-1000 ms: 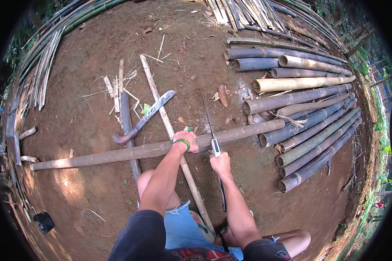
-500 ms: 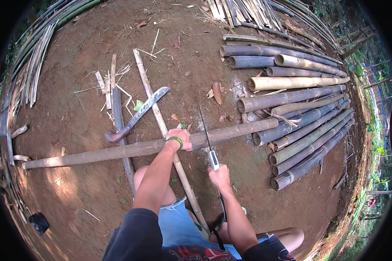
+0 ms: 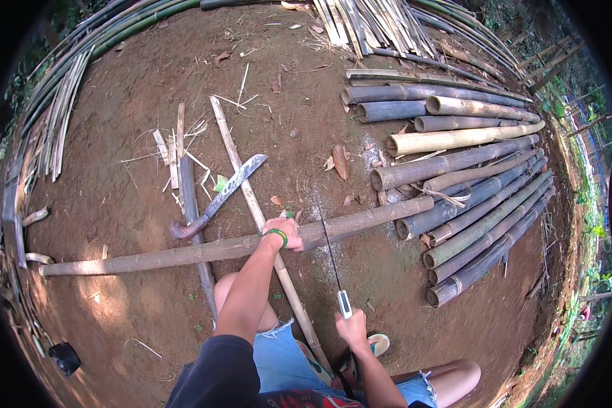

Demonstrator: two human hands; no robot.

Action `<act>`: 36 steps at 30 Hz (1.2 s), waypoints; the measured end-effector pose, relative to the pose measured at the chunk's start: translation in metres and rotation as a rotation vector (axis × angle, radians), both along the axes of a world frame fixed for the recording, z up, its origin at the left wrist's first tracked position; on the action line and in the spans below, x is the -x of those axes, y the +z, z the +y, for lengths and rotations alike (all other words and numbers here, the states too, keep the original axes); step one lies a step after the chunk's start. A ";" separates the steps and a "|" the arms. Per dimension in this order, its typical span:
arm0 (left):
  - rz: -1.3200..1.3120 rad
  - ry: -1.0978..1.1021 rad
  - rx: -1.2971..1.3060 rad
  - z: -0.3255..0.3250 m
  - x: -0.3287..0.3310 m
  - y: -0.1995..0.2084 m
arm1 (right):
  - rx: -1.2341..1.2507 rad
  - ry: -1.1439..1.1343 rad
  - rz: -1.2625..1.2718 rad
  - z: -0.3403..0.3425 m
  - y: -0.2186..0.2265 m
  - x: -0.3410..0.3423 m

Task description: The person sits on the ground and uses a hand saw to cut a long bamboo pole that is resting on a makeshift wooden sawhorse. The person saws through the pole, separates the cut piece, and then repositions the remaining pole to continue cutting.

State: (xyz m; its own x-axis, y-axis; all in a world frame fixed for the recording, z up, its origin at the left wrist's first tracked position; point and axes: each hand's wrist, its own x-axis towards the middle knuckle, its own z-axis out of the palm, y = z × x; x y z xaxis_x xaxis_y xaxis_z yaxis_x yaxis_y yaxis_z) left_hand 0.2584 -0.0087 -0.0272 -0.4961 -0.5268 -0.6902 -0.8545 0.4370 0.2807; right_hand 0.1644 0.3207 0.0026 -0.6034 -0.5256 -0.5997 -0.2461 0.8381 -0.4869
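A long wooden pole point(image 3: 149, 256) lies crosswise on the ground, propped over a thin bamboo pole point(image 3: 289, 292) and a dark bamboo length point(image 3: 205, 279). My left hand point(image 3: 283, 233), with a green band at its wrist, is closed around the wooden pole. Closer to me, my right hand point(image 3: 351, 329) grips the handle of a hand saw point(image 3: 345, 304). The saw's narrow dark blade crosses the pole just right of my left hand, with pale sawdust around it. To the left, a machete point(image 3: 232, 185) with a curved wooden handle rests across the bamboo.
Several cut bamboo poles point(image 3: 455, 163) lie side by side at the right. Split bamboo strips point(image 3: 374, 27) are piled at the far side, and more strips point(image 3: 66, 112) at the far left. A black object point(image 3: 64, 358) sits at lower left. Dry leaves point(image 3: 340, 162) dot the brown soil.
My right hand has drawn the saw back toward me, so its handle is farther from the pole. My left hand keeps its hold. The whole view has shifted slightly.
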 end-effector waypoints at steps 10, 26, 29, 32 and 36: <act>-0.004 -0.014 0.008 0.004 0.000 -0.005 | 0.114 0.009 0.045 -0.072 -0.017 0.013; -0.027 -0.026 0.011 0.013 -0.002 0.000 | 0.045 -0.010 0.038 0.021 -0.003 -0.012; -0.046 -0.029 0.019 0.012 0.014 0.001 | 0.072 -0.029 0.053 -0.059 -0.022 0.016; -0.010 -0.027 -0.003 0.003 0.015 -0.001 | 0.200 0.019 0.080 -0.126 -0.030 0.030; -0.018 0.022 -0.006 0.004 -0.001 -0.001 | 0.107 0.032 0.075 -0.014 -0.026 -0.003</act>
State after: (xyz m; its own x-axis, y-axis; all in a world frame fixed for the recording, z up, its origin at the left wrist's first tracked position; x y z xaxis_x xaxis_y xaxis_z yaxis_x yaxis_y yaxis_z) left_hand 0.2591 -0.0043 -0.0283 -0.4720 -0.5333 -0.7020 -0.8688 0.4167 0.2676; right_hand 0.1677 0.3064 -0.0236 -0.6261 -0.6039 -0.4932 -0.3109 0.7734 -0.5525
